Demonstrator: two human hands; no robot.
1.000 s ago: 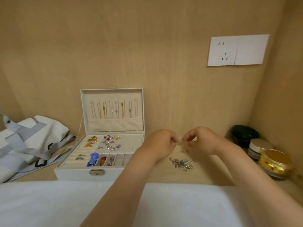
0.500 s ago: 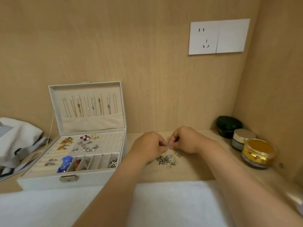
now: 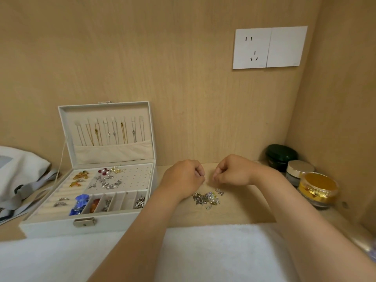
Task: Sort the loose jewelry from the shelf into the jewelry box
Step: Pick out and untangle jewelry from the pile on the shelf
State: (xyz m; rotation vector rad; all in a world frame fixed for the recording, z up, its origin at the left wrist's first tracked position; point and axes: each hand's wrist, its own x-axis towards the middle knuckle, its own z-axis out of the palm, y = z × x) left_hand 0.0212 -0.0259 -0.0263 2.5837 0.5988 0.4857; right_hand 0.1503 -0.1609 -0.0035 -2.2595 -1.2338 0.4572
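A white jewelry box (image 3: 61, 226) stands open on the wooden shelf at the left. Chains hang in its lid (image 3: 105, 129), and its tray holds earrings, brooches and rings. A small pile of loose silver jewelry (image 3: 207, 198) lies on the shelf to the right of the box. My left hand (image 3: 183, 178) and my right hand (image 3: 234, 171) hover just above and behind the pile, a few centimetres apart. Both have their fingertips pinched together, facing each other. Each seems to pinch a tiny jewelry piece, too small to make out.
Three jars stand in the right back corner: a dark green one (image 3: 281, 154), a silver-lidded one (image 3: 299, 169) and a gold one (image 3: 317, 188). A white cloth bag (image 3: 20, 176) lies left of the box. A white towel (image 3: 203, 251) covers the front edge. A wall socket (image 3: 268, 47) sits high on the back wall.
My hands touched fingertip to fingertip before; now they have drawn slightly apart. The camera view swung right, then partly back left. The pile and the box have not moved.
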